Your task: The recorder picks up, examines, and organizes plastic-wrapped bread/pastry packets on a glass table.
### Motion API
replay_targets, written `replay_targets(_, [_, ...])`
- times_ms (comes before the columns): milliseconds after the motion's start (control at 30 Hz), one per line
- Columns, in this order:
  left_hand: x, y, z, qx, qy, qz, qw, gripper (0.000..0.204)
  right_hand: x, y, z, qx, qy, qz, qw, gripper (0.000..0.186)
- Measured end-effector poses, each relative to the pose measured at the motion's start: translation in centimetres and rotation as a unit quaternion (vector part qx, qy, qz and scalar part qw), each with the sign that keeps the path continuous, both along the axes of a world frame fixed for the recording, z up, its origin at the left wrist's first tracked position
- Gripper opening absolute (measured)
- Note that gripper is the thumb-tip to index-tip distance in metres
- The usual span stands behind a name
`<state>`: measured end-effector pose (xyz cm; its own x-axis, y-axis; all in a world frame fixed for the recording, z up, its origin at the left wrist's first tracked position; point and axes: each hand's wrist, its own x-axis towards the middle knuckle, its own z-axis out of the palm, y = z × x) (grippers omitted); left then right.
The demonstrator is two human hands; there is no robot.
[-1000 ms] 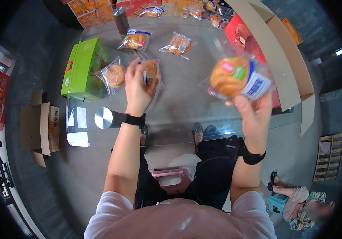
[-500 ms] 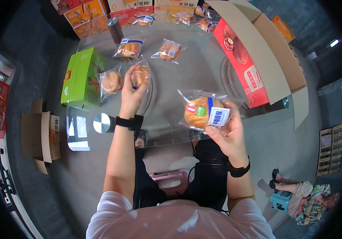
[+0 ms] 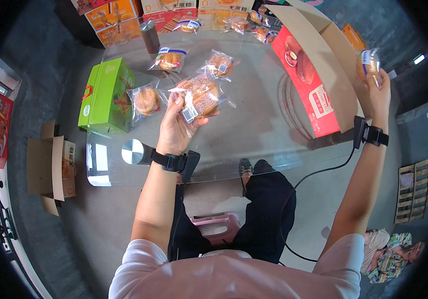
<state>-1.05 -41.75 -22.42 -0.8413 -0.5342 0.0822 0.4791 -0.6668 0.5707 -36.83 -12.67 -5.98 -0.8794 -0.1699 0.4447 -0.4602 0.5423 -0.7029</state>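
Observation:
My left hand [image 3: 176, 124] grips a packaged bread [image 3: 201, 96] in a clear wrapper, held above the glass table [image 3: 234, 149] with its barcode side up. Out to the right, my right hand [image 3: 378, 89] holds a wrapped bun [image 3: 367, 65] with a blue-and-white label, beside the outer side of the open red carton [image 3: 306, 84]. Near my left hand lie a round bun in clear film [image 3: 145, 101], a bun with a blue band [image 3: 169, 61] and another wrapped bun [image 3: 221, 65].
A green gift box [image 3: 105, 97] stands at the table's left. Several boxes [image 3: 174, 20] and wrapped buns [image 3: 239, 24] line the far edge. An open cardboard box [image 3: 49, 169] sits on the floor at left, a wooden pallet [image 3: 412, 192] at right. Another person [image 3: 390, 254] sits at lower right.
My right hand has swung from mid-table to the far right with its bun, over by the red carton. My left hand has lifted a packaged bread off the table and tilted it toward me.

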Motion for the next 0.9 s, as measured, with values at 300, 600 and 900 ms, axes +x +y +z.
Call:
replay_targets(300, [0.7, 0.7, 0.3, -0.068, 0.021, 0.056, 0.996, 0.068, 16.5, -7.7, -3.2, -0.063, 0.007, 0.289, 0.955, 0.042])
replay_targets(600, [-0.5, 2.2, 0.2, -0.706, -0.184, 0.364, 0.579, 0.078, 25.2, -15.6, -11.6, -0.290, -0.403, 0.509, 0.703, 0.089])
replay_targets(900, [0.1, 2.8, 0.1, -0.586, -0.124, 0.277, 0.751, 0.060, 23.2, -16.6, -15.2, -0.315, -0.346, 0.472, 0.747, 0.078])
